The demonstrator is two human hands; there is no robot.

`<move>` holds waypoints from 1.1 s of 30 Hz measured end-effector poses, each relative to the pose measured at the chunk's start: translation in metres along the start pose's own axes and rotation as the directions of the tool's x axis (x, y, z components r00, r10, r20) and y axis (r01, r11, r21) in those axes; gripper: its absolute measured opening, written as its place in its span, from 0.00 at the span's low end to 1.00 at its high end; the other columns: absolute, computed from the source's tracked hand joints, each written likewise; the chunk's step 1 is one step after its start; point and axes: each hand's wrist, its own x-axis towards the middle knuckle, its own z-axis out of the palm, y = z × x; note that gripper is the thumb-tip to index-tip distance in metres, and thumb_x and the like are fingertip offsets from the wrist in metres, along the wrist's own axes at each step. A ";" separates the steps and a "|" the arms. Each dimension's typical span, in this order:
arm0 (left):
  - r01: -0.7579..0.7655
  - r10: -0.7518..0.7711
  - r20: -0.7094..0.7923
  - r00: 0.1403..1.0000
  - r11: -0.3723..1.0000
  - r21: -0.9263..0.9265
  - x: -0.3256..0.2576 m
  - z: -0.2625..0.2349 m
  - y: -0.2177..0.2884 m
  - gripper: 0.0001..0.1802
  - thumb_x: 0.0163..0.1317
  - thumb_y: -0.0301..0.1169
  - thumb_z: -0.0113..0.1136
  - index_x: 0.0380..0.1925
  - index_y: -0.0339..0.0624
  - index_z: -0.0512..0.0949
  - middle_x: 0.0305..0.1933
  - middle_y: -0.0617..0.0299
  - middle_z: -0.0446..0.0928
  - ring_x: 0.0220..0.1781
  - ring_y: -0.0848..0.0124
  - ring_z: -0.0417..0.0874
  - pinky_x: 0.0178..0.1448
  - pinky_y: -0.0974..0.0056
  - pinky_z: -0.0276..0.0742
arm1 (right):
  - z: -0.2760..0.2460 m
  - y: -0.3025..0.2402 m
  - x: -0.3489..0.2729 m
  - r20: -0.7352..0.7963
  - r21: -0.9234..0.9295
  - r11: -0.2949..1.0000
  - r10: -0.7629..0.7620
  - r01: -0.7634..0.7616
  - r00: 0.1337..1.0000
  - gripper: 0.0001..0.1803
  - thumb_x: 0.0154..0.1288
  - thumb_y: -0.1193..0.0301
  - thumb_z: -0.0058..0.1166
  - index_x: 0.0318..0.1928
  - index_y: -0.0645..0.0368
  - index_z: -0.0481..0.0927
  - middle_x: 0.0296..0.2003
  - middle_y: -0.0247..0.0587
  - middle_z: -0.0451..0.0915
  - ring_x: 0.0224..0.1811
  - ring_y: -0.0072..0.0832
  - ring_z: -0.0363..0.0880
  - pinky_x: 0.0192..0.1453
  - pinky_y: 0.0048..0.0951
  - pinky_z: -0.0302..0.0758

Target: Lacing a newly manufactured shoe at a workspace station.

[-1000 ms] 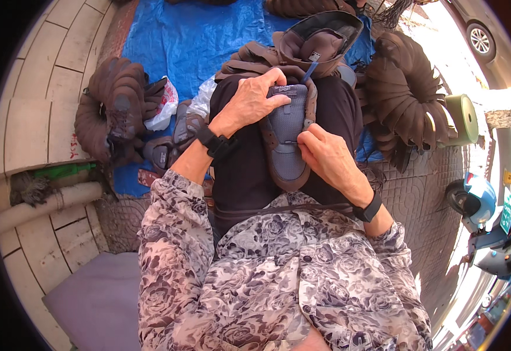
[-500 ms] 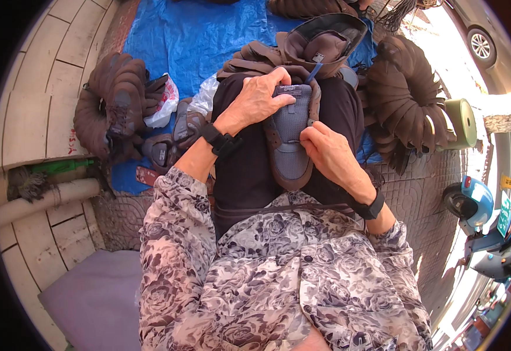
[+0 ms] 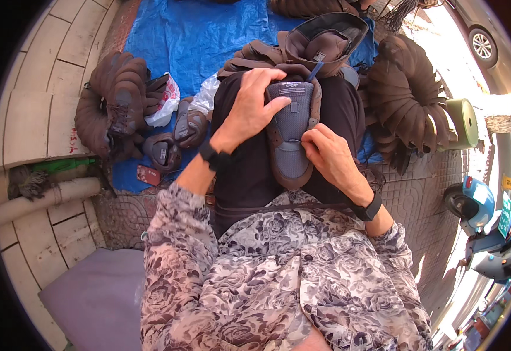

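Observation:
A brown shoe upper (image 3: 291, 161) with a grey mesh tongue (image 3: 293, 108) lies along my thighs, its toe toward me. My left hand (image 3: 249, 111) is at the tongue's left edge, thumb and forefinger spread apart, the thumb tip close to the mesh. At the upper's right edge, my right hand (image 3: 333, 157) is closed in a pinch; its fingertips hide what they hold. A thin pale line crosses the upper near those fingers. Beyond my knees, more brown uppers (image 3: 255, 55) lie beside a dark open-topped container (image 3: 355, 29) with a blue stick-like thing (image 3: 314, 71) near it.
Rings of stacked brown uppers lie left (image 3: 112, 88) and right (image 3: 405, 88) on a blue tarp (image 3: 179, 35). Loose uppers (image 3: 190, 123) and a white plastic bag (image 3: 163, 108) sit left. A green roll (image 3: 461, 123) stands right; scooters (image 3: 478, 202) are farther right.
My left hand has loosened from the tongue's top, shifting slightly left, with thumb and forefinger wider apart. My right hand stays at the upper's right edge.

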 end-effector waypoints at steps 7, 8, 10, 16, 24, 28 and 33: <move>0.117 -0.117 0.056 0.992 0.993 -0.007 -0.061 -0.017 0.051 0.10 0.47 0.17 0.63 0.31 0.39 0.79 0.30 0.59 0.73 0.35 0.63 0.75 0.39 0.64 0.72 | 0.004 -0.002 -0.004 -0.057 0.191 0.970 0.163 -0.149 0.985 0.05 0.56 0.77 0.56 0.33 0.62 0.75 0.29 0.45 0.72 0.29 0.39 0.75 0.32 0.32 0.72; 0.128 -0.126 0.077 0.989 0.992 -0.017 -0.067 -0.015 0.054 0.11 0.47 0.17 0.64 0.33 0.39 0.80 0.30 0.59 0.73 0.35 0.63 0.75 0.39 0.64 0.72 | 0.005 0.000 -0.005 -0.093 0.182 0.976 0.136 -0.118 0.986 0.05 0.56 0.78 0.56 0.33 0.62 0.75 0.29 0.45 0.72 0.29 0.39 0.75 0.32 0.32 0.72; 0.174 -0.168 0.126 0.978 0.984 -0.040 -0.076 -0.011 0.058 0.14 0.48 0.18 0.63 0.37 0.38 0.80 0.32 0.59 0.73 0.37 0.63 0.75 0.40 0.64 0.72 | 0.007 0.000 -0.006 -0.127 0.174 0.981 0.109 -0.085 0.986 0.05 0.56 0.78 0.56 0.34 0.62 0.75 0.29 0.45 0.72 0.29 0.39 0.75 0.32 0.32 0.72; 0.234 -0.235 0.158 0.959 0.972 0.022 -0.083 0.000 0.067 0.18 0.48 0.18 0.62 0.43 0.38 0.79 0.36 0.57 0.72 0.39 0.62 0.74 0.43 0.63 0.72 | 0.005 -0.004 -0.011 -0.149 0.112 0.987 0.134 -0.118 0.980 0.06 0.56 0.79 0.55 0.35 0.63 0.76 0.29 0.44 0.72 0.28 0.38 0.75 0.31 0.30 0.72; 0.193 -0.211 0.158 0.965 0.974 0.121 -0.086 0.004 0.068 0.22 0.47 0.17 0.63 0.46 0.40 0.78 0.35 0.56 0.70 0.37 0.62 0.73 0.41 0.62 0.72 | 0.003 -0.001 -0.015 -0.118 0.316 0.927 0.247 -0.200 0.962 0.06 0.55 0.80 0.55 0.35 0.64 0.76 0.28 0.43 0.73 0.27 0.33 0.75 0.31 0.28 0.71; 0.107 -0.143 0.168 0.975 0.972 0.209 -0.085 0.004 0.070 0.22 0.46 0.17 0.63 0.45 0.40 0.78 0.34 0.57 0.70 0.37 0.62 0.73 0.39 0.61 0.72 | 0.000 0.000 -0.016 -0.116 0.307 0.931 0.244 -0.199 0.963 0.06 0.55 0.81 0.55 0.35 0.64 0.76 0.28 0.43 0.73 0.28 0.34 0.75 0.31 0.29 0.71; 0.067 -0.116 0.189 0.975 0.967 0.247 -0.084 0.007 0.070 0.22 0.45 0.16 0.63 0.45 0.38 0.78 0.34 0.57 0.70 0.36 0.61 0.73 0.39 0.61 0.72 | -0.001 -0.001 -0.015 -0.129 0.250 0.955 0.195 -0.159 0.972 0.06 0.55 0.81 0.55 0.35 0.63 0.75 0.29 0.45 0.72 0.28 0.41 0.75 0.31 0.33 0.72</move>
